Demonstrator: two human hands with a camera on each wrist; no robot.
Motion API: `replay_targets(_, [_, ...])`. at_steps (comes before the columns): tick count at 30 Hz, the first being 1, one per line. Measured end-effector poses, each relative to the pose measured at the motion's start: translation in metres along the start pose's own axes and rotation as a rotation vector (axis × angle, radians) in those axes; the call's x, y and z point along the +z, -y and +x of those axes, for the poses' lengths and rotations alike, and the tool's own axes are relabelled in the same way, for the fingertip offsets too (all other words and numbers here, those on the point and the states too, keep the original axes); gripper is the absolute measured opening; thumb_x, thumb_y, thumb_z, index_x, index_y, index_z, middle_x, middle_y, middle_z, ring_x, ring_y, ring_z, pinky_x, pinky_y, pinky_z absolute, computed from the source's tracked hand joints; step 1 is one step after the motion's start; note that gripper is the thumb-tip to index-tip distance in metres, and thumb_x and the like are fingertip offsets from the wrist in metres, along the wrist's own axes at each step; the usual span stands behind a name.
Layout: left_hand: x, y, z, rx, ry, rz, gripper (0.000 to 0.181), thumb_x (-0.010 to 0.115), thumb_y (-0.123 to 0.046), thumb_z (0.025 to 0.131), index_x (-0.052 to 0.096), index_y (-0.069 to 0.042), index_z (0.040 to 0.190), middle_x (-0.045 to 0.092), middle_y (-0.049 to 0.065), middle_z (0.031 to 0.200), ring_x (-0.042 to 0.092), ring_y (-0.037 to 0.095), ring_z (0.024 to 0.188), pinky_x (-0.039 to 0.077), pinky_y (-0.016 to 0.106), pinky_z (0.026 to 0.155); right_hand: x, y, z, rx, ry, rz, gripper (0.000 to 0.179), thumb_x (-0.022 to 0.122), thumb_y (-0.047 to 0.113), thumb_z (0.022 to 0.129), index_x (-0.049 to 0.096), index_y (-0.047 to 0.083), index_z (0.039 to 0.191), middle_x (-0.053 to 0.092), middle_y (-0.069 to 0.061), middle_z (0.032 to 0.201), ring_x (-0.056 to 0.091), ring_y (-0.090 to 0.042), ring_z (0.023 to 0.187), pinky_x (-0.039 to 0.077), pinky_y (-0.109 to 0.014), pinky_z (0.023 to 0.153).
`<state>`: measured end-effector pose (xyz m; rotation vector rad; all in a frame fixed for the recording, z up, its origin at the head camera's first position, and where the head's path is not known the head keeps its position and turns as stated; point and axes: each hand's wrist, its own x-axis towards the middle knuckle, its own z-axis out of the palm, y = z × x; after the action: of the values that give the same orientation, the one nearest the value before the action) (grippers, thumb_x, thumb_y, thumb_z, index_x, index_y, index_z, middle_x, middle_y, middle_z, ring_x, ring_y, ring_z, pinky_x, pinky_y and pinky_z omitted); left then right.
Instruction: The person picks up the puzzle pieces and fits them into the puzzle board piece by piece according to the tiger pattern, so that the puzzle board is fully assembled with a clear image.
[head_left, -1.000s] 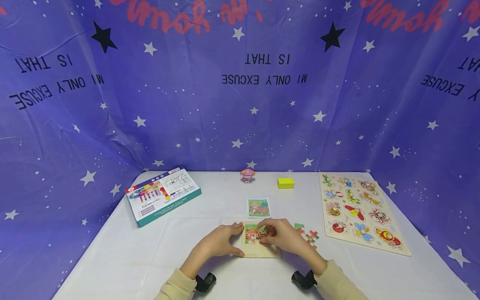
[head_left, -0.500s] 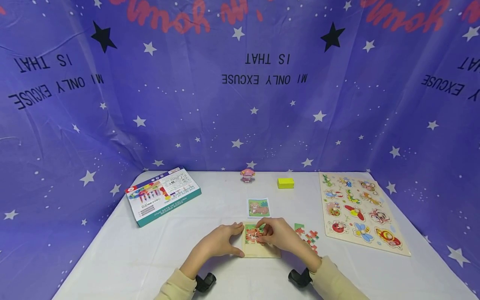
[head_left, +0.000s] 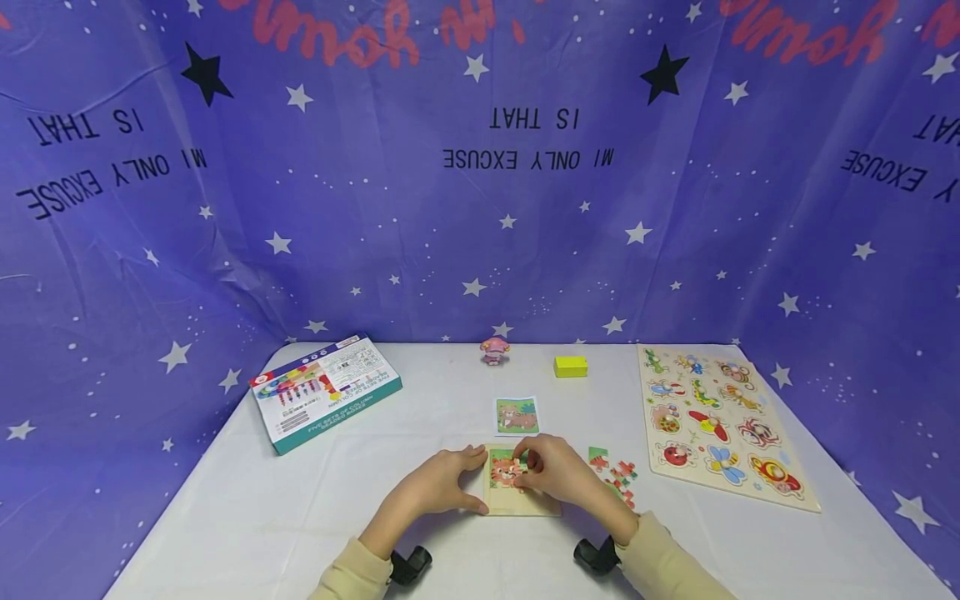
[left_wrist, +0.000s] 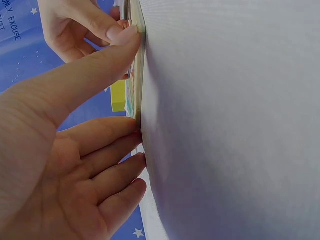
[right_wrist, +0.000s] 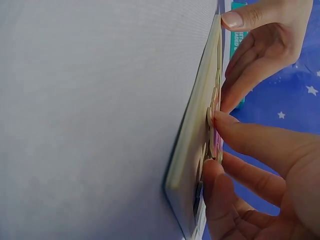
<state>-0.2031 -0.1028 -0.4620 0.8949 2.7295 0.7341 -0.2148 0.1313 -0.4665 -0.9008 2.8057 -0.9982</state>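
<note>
A wooden jigsaw board (head_left: pixel 504 507) lies at the front middle of the table, its tiger picture (head_left: pixel 504 469) partly filled with pieces. My left hand (head_left: pixel 442 483) rests along the board's left side, thumb at the near corner and straight fingers at the far one. Over the picture, my right hand (head_left: pixel 558 475) pinches a small puzzle piece (right_wrist: pixel 210 131) between thumb and fingers, close against the pieces in the board. That hand hides the right part of the picture in the head view. Loose puzzle pieces (head_left: pixel 622 473) lie in a pile right of the board.
A picture card (head_left: pixel 517 416) lies just behind the board. Farther back stand a pink figurine (head_left: pixel 494 351) and a yellow block (head_left: pixel 571 367). A boxed bead set (head_left: pixel 330 396) lies at the left, and a large insect-and-animal peg puzzle (head_left: pixel 723 429) at the right.
My right hand and wrist have shifted slightly left over the board, uncovering a bit more of the loose pieces. My left hand has stayed in place.
</note>
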Motion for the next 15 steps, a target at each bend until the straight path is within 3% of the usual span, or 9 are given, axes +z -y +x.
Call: replay_targets(15, [0.0011,0.0015,0.0002,0.003,-0.002,0.003,0.083,0.083,-0.039,0.071,0.052,0.003,0.135,0.048,0.013,0.142,0.043,0.031,0.132,0.035,0.042,0.109,-0.0006,0.0026,-0.0017,0.033,-0.004,-0.002,0.026,0.080,0.014,0.079,0.066,0.003,0.098,0.054,0.004,0.071,0.047,-0.006,0.059,0.041,-0.022,0.051])
